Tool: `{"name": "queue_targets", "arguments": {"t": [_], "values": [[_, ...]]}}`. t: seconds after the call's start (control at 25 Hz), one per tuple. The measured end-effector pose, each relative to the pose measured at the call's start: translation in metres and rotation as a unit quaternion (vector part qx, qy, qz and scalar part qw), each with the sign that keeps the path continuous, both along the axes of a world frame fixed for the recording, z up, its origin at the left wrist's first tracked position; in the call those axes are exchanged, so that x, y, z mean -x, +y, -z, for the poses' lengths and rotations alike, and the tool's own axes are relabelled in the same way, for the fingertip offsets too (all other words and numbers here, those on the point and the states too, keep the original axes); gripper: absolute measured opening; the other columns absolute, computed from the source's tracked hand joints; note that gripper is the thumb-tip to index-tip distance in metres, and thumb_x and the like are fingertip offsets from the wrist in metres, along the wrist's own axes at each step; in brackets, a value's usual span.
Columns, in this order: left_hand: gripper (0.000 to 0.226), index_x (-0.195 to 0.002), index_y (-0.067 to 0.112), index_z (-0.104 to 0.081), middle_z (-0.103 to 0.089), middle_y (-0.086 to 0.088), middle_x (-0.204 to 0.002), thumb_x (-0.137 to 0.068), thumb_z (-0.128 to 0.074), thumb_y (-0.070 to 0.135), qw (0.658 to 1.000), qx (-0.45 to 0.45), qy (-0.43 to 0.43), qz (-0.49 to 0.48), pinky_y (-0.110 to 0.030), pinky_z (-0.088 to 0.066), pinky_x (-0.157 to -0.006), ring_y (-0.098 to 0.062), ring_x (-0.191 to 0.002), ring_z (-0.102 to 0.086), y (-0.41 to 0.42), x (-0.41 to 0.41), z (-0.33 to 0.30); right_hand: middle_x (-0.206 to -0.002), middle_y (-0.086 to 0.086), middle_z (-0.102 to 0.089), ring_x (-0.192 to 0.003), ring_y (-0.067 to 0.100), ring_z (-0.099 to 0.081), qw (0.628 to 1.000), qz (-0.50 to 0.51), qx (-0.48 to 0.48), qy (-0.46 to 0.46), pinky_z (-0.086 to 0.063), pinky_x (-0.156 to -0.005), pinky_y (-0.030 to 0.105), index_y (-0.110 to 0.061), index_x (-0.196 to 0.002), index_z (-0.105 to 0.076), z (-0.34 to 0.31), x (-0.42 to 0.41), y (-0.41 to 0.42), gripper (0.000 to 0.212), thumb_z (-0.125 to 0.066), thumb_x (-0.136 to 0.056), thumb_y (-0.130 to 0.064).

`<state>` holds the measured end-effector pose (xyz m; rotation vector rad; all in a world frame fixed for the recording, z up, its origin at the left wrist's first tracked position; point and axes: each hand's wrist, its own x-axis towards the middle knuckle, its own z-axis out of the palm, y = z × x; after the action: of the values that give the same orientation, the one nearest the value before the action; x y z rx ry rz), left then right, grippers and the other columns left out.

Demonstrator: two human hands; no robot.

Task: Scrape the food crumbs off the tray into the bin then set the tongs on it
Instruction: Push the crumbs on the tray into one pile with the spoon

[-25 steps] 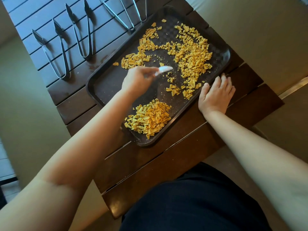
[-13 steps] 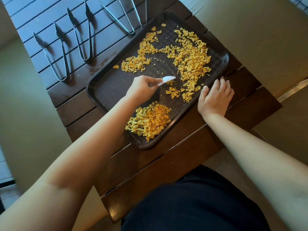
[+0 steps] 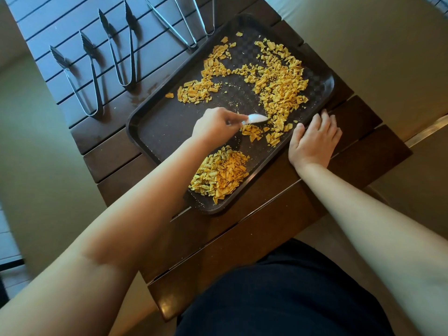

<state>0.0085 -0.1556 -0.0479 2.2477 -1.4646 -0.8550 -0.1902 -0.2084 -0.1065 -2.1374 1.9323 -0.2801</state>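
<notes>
A dark brown tray (image 3: pixel 167 127) lies slanted on a dark slatted wooden table (image 3: pixel 266 214). Yellow-orange food crumbs are spread over its far half (image 3: pixel 281 86), and a gathered heap (image 3: pixel 219 174) sits at its near corner. My left hand (image 3: pixel 214 127) is shut on a small white scraper (image 3: pixel 255 118), whose tip touches crumbs near the tray's right rim. My right hand (image 3: pixel 312 139) lies flat, fingers apart, on that right rim. Three metal tongs lie on the table beyond the tray: one far left (image 3: pixel 80 83), one beside it (image 3: pixel 124 49), one at the top (image 3: pixel 184 23).
The table ends close on both sides, with pale floor (image 3: pixel 36 154) to the left and right. My dark clothing (image 3: pixel 291 294) fills the bottom middle. No bin is in view.
My left hand has drawn the scraper down and to the right across the tray, pulling a few crumbs toward the near side. My right hand stays on the rim.
</notes>
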Motion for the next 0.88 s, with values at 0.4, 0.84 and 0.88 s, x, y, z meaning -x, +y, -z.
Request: {"name": "queue_targets", "arguments": {"t": [0.4, 0.84, 0.88], "values": [[0.020, -0.103, 0.041, -0.067, -0.059, 0.015, -0.084, -0.086, -0.063, 0.031, 0.997, -0.055, 0.037, 0.025, -0.027, -0.042, -0.061, -0.008, -0.071, -0.052, 0.030, -0.026, -0.011, -0.150, 0.018, -0.033, -0.142, 0.034, -0.021, 1.000, -0.001, 0.001, -0.006, -0.013, -0.114, 0.050, 0.001, -0.136, -0.040, 0.001, 0.000, 0.000, 0.058, -0.026, -0.095, -0.037], [0.024, -0.112, 0.030, -0.067, -0.057, 0.006, -0.093, -0.089, -0.060, 0.028, 0.998, -0.004, 0.020, -0.056, -0.025, -0.043, -0.059, -0.007, -0.069, -0.048, 0.019, -0.014, 0.001, -0.150, 0.017, -0.032, -0.142, 0.034, -0.021, 1.000, -0.003, -0.001, -0.010, -0.013, -0.115, 0.049, 0.000, -0.138, -0.040, -0.001, 0.001, 0.001, 0.061, -0.024, -0.094, -0.039], [0.023, -0.110, 0.031, -0.068, -0.056, 0.007, -0.089, -0.088, -0.062, 0.031, 0.999, -0.011, 0.016, -0.026, -0.024, -0.041, -0.059, -0.006, -0.070, -0.047, 0.023, -0.014, 0.001, -0.150, 0.017, -0.032, -0.142, 0.034, -0.021, 1.000, -0.001, -0.001, -0.010, -0.013, -0.115, 0.049, 0.000, -0.138, -0.040, -0.001, 0.000, 0.001, 0.061, -0.024, -0.094, -0.040]]}}
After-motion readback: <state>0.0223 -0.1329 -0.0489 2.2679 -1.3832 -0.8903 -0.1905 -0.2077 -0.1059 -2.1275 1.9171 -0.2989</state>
